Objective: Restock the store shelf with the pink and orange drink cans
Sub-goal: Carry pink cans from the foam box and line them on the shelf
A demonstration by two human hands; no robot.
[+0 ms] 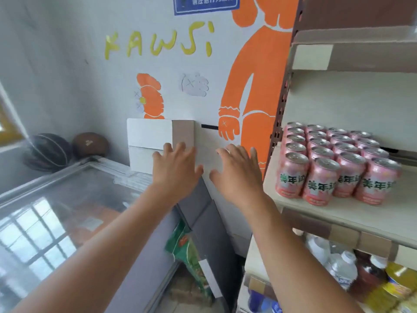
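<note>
**Both hands spread at the cardboard box; pink cans on the shelf**

Head view. The left hand (174, 168) and the right hand (237, 175) are held out side by side, backs up. The fingers are straightened and spread, and nothing is grasped. The left fingers (168, 149) are seen over the brown flap of a white cardboard box (149, 134) stood against the painted wall (255, 75). The right fingers (235, 151) lie over a pale panel just beside it. Whether either surface is touched cannot be told.

The pink cans (334, 163) are stood upright in a tight block, four across, on the pale shelf (338, 213) at right, apart from both hands. Bottles (343, 267) are kept on the shelf below.

A glass-topped freezer (56, 211) is seen at left, with two dark balls (48, 151) at its far end. A green bag (187, 251) is lodged between freezer and shelving.
</note>
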